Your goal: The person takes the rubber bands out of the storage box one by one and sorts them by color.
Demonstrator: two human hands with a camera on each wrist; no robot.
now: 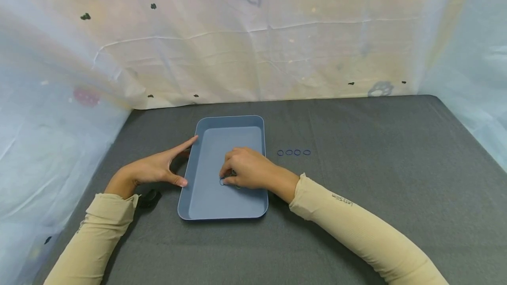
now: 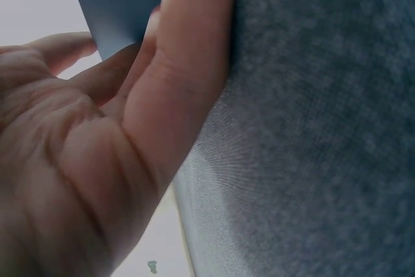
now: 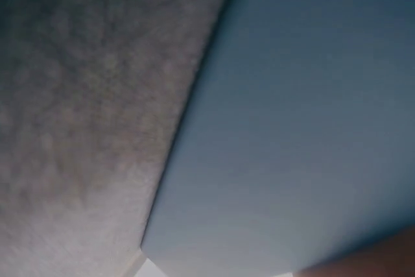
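A shallow blue-grey rectangular tray (image 1: 206, 208) lies on the grey cloth. Against its left side rests my left hand (image 1: 156, 168), thumb and index finger spread apart along the rim. The left wrist view shows fingers (image 2: 178, 82) of that hand by the outer wall of the tray. Over the inside of the tray, my right hand (image 1: 251, 168) pinches a small thin dark ring (image 1: 220, 182) at its fingertips. Bits of other small rings seem to show under this hand, mostly hidden. In the right wrist view, the tray wall (image 3: 279, 115) fills much of the picture.
Several thin blue rings (image 1: 297, 152) lie in a row on the cloth right of the tray. A black object (image 1: 149, 199) is by my left wrist. Pale printed sheeting (image 1: 253, 65) hangs behind the grey-covered table (image 1: 376, 157) and along its sides.
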